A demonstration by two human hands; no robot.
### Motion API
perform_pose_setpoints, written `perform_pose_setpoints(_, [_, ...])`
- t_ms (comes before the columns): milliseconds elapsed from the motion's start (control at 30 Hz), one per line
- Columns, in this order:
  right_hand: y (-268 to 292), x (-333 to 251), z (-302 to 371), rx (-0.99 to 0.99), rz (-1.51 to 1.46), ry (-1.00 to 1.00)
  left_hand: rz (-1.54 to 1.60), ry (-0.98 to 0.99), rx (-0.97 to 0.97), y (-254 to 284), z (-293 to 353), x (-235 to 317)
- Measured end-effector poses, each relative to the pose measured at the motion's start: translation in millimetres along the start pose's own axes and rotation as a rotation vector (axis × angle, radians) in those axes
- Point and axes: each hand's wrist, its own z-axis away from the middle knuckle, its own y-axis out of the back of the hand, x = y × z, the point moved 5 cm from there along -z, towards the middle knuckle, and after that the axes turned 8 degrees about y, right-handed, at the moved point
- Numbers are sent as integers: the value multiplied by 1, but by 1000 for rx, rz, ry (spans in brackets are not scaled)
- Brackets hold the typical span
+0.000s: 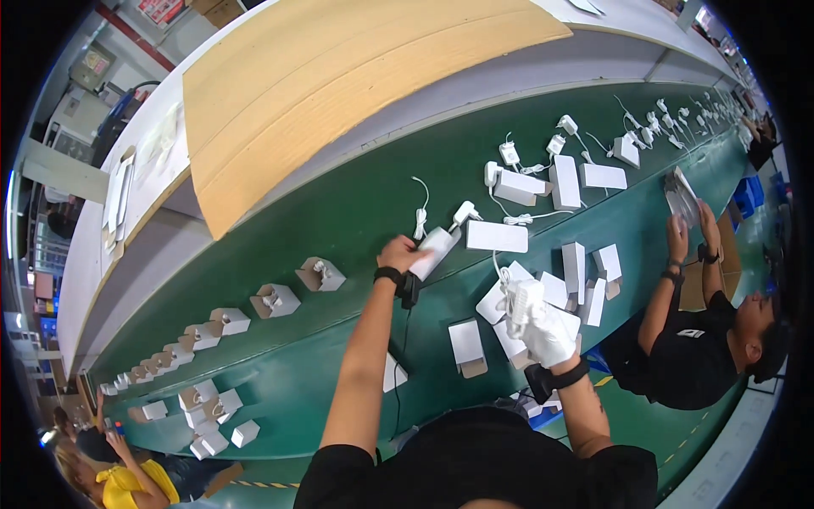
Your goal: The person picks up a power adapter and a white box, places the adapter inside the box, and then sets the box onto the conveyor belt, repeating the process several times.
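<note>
My bare left hand [398,254] is closed on the near end of a narrow white box [434,253] on the green bench. A black strap circles that wrist, and a small black device [409,291] with a thin black cord is beside it. My right hand [549,338], in a white glove, grips a white power adapter [524,299] with its cable bundled. Beneath and around it lie several white boxes [554,290], some with brown flaps open. A closed white box [498,237] lies between my hands, farther off, next to a white adapter [465,212].
A line of open boxes [275,300] with white adapters inside runs down the left. More adapters [509,153] with cables lie at the far right. A cardboard sheet [356,76] covers the shelf above. One co-worker [704,348] handles a clear bag at right; another [136,475] is at lower left.
</note>
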Motion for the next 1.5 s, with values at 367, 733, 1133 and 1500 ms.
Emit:
perform_pose_setpoints(367, [2, -9, -5, -75, -265, -341, -469, -207, -22, -19, 64, 31])
perform_pose_setpoints(733, [-16, 2, -21, -449, 1716, 313, -367, -644, -6, 38, 156, 85])
perform_pose_setpoints(1133, [-27, 46, -51, -716, 1762, 369, -111, -595, -43, 27, 155, 91])
perform_pose_setpoints(1500, [70, 49, -261, -447, 2371, 706, 901, -72, 2, 20, 18, -97])
